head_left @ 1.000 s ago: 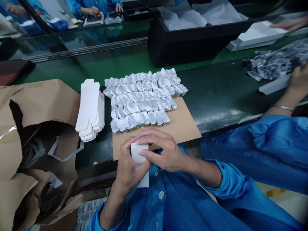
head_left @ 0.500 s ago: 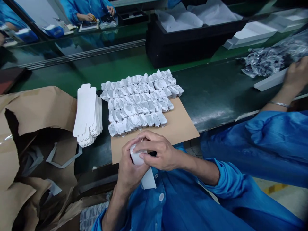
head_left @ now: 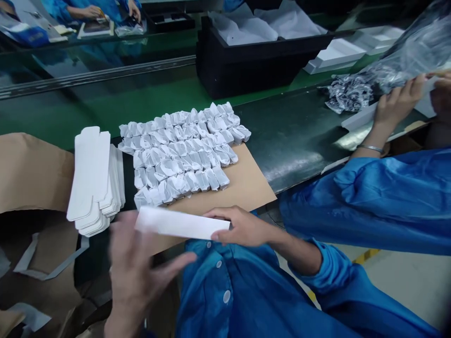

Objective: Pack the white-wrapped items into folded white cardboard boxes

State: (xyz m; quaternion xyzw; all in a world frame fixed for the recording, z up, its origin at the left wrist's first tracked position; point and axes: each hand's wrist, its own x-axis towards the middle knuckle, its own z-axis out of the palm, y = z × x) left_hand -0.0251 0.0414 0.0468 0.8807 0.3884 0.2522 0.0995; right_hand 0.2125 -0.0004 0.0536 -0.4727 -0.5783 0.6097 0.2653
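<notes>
My right hand [head_left: 244, 226] grips one end of a long, narrow white box [head_left: 181, 223], thumb below and fingers above. The box lies almost level in front of my body. Close to its other end is my left hand [head_left: 136, 274], smeared by motion but with thumb and fingers spread and nothing in it. Beyond the box, rows of small paper-wrapped pieces [head_left: 183, 152] cover much of a brown cardboard sheet [head_left: 255, 185]. A stack of flat white cartons [head_left: 92, 176] lies to their left on the dark green bench.
At the back stands a black bin [head_left: 260, 63] with white sheets in it. A torn brown carton [head_left: 33, 176] is at the left. On the right, a co-worker's hand [head_left: 396, 103] is beside crumpled clear plastic [head_left: 348, 94]. Another person works across the bench.
Both hands were around the white box, held end-on. The box has swung to lie lengthwise in my right hand, and my left hand has let go and moved left.
</notes>
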